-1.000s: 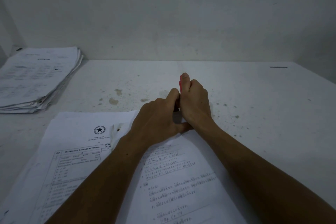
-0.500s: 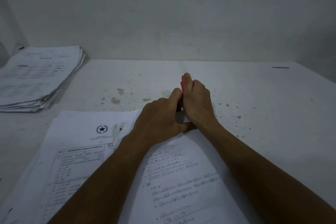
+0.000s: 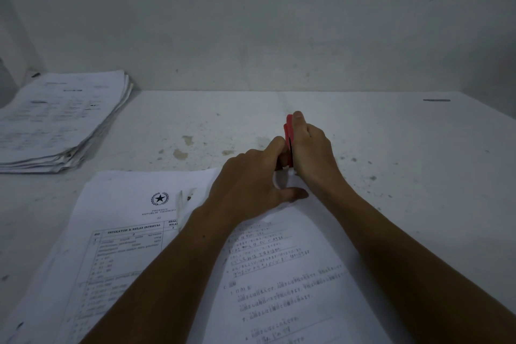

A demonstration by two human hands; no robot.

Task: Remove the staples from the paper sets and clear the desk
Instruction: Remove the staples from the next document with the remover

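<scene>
A printed paper set (image 3: 282, 282) lies in front of me on the white desk (image 3: 391, 148), overlapping a second sheet with a star emblem (image 3: 120, 220). My right hand (image 3: 312, 151) grips a red staple remover (image 3: 288, 134) upright at the set's far top corner. My left hand (image 3: 251, 184) rests on the paper at that same corner, fingers curled beside the tool and thumb stretched along the sheet. The staple itself is hidden behind the hands.
A thick stack of papers (image 3: 55, 120) sits at the far left of the desk against the wall. A small dark mark (image 3: 436, 100) lies at the far right. Stains dot the desk's middle (image 3: 180, 153).
Both hands stay at the paper's top corner. More of the red tool shows between them now, and the left thumb has spread out along the sheet.
</scene>
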